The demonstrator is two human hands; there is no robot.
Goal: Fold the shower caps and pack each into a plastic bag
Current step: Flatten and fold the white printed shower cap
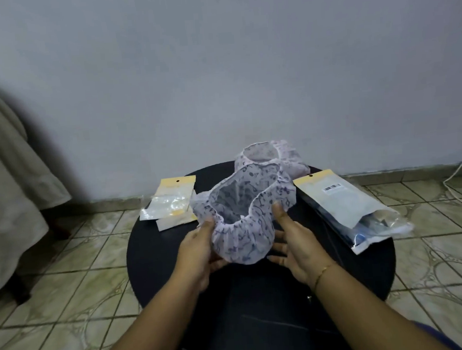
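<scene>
- The step in hand looks like the start of folding 1 cap: the near shower cap [241, 215], pale with dark blue markings, is held above the round black table [153, 251], its elastic opening gaping toward the camera and its crown puffed out, not yet flattened.
- The left hand [199, 250] holds the cap's lower left side, thumb up against the rim; the fingers pass under the fabric.
- The right hand [294, 241] lies along the cap's right side with fingers mostly straight and spread, thumb touching the rim. It seems to steady the cap, not pinch it.
- A second shower cap [275, 158] sits at the table's far edge, just behind the held one, unfolded.
- To the left, 2 flat plastic bags [171, 203] with yellow headers overlap on the table edge; to the right, a longer filled bag [349, 207] with a barcode overhangs the rim.
- The next move probably calls for pressing the air out, bringing the elastic rim together and laying the cap flat before folding it narrow enough for a bag mouth.
- Hard to make out: whether the left bags are empty, what the right bag holds, and where the left fingertips sit. The draped cloth [8, 168] at the left is blurred and cut off.
</scene>
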